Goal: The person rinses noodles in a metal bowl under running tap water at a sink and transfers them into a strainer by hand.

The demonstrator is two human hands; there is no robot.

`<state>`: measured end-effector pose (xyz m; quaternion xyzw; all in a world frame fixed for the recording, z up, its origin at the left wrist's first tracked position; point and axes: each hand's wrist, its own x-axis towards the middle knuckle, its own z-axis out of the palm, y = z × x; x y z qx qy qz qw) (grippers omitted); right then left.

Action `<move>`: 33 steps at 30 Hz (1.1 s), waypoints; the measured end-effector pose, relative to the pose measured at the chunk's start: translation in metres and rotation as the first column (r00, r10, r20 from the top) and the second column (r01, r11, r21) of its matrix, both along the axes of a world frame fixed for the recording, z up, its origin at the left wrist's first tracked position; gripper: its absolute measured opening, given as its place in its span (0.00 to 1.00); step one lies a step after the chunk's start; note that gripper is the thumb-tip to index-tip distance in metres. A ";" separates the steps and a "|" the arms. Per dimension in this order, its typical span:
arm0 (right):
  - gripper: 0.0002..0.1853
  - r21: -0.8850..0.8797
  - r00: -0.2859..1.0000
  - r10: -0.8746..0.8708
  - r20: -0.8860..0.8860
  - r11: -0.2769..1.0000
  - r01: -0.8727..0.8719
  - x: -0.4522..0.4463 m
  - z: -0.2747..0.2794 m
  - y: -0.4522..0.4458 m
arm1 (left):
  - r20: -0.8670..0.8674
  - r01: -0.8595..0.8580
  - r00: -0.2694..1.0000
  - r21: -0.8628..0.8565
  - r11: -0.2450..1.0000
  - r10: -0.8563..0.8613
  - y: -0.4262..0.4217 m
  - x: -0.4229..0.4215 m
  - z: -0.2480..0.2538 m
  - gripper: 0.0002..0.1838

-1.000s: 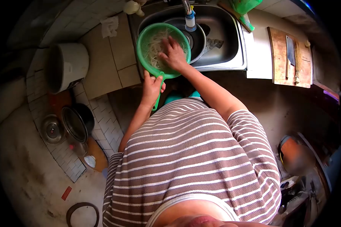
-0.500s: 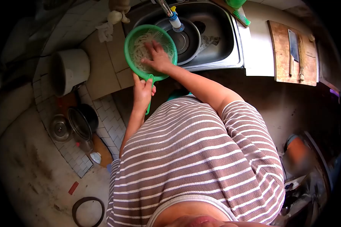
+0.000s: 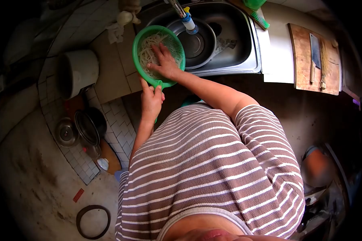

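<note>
My left hand (image 3: pixel 151 103) is closed round the handle of a green plastic strainer (image 3: pixel 135 54), at the upper middle of the head view. Inside the strainer lies a heap of thin whitish strips (image 3: pixel 147 45), like noodles or shredded vegetable; I cannot tell which. My right hand (image 3: pixel 166 65) rests on these strips with its fingers spread, reaching in over the near right rim. The strainer is beside the sink's left edge, tilted a little. Right of it, a round metal basin (image 3: pixel 208 55) sits in the sink under the faucet (image 3: pixel 182 14).
The steel sink (image 3: pixel 245 62) has crumpled clear plastic in it. A cutting board (image 3: pixel 303 44) with a cleaver (image 3: pixel 314 52) and a straw brush (image 3: pixel 323 64) lies at right. A white cooker-like pot (image 3: pixel 84 70), a dark pot (image 3: pixel 99 122) and a lid (image 3: pixel 67 132) stand at left.
My right hand has shifted slightly within the strainer, and the strainer looks slightly more tilted. The rest of the scene has slid a little with the camera.
</note>
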<state>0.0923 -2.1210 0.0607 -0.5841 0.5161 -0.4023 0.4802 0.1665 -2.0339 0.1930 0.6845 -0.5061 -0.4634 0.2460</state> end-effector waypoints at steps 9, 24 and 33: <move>0.45 -0.004 0.997 -0.008 0.073 1.000 0.008 0.004 0.008 0.002 | 0.089 0.008 0.996 -0.013 1.000 -0.007 0.000 -0.002 0.011 0.43; 0.45 -0.051 0.994 -0.030 0.102 0.998 0.035 0.011 0.010 0.000 | 0.136 0.031 0.990 -0.038 0.999 -0.025 -0.001 -0.004 0.021 0.43; 0.44 -0.058 0.988 -0.059 0.140 0.996 0.068 0.012 0.015 0.000 | 0.200 0.059 0.979 -0.052 0.997 -0.048 0.000 -0.010 0.028 0.42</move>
